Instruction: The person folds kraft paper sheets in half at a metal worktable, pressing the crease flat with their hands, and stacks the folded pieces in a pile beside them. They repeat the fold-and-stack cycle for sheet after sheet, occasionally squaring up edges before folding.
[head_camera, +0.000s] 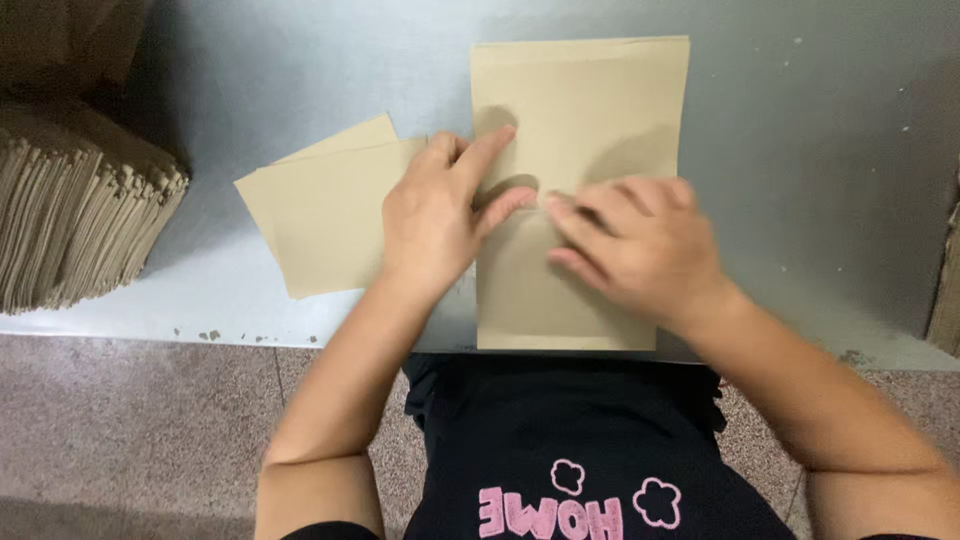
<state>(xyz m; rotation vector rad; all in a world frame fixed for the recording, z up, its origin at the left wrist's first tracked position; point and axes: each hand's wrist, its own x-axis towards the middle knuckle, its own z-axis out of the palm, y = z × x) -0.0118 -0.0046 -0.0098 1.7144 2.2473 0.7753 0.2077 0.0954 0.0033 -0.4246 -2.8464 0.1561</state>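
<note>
**Both hands flat on brown sheet**

Tall brown sheet (580, 120) lies on grey worktop (820, 150). Left hand (435, 215) and right hand (640, 240) press on it, fingers spread, fingertips nearly meeting. Smaller sheets (320, 215) lie just left; paper stack (70, 210) far left.

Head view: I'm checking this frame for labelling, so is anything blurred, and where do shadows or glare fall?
Head view: the right hand is smeared by motion blur at its fingers, while the left hand is sharp; both hands cast soft shadows upward on the tall paper sheet; the grey table has a pale sheen at its near left edge; the paper stack sits in dimmer light.
</note>
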